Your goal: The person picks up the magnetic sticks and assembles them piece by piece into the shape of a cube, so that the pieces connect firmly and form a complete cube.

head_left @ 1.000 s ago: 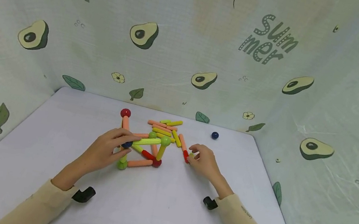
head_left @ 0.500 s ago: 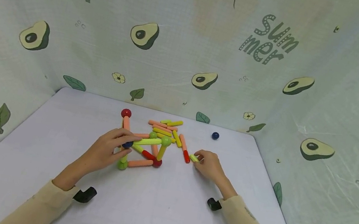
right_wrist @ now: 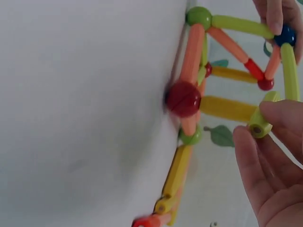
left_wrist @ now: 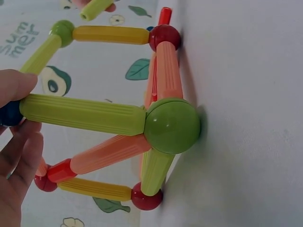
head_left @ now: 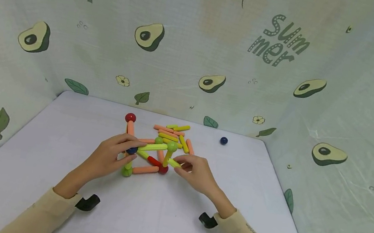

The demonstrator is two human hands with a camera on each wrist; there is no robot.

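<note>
A frame of magnetic sticks and balls stands on the white table, with a glossy green ball [left_wrist: 173, 125] at its near lower corner. My left hand [head_left: 109, 157] grips the dark blue ball [head_left: 132, 150] at an upper corner, thumb and fingers around it. From there a light green stick [head_left: 153, 147] runs to another green ball [head_left: 172, 146]. Between thumb and fingers, my right hand [head_left: 197, 174] pinches a short light green stick [right_wrist: 264, 113]. In the head view its free end overlaps the upright yellow stick [head_left: 167, 157], above a red ball [head_left: 163, 169].
Behind the frame lie several loose salmon and yellow sticks [head_left: 168, 137]. A salmon stick [head_left: 190, 146] is partly hidden by my right hand. One loose blue ball [head_left: 223, 141] rests at the back right. Patterned cloth [head_left: 176, 90] hangs along the table's far edge.
My right hand picked up the short light green stick from beside the red stick and carried it left to the frame. The left hand keeps its grip on the blue ball.
</note>
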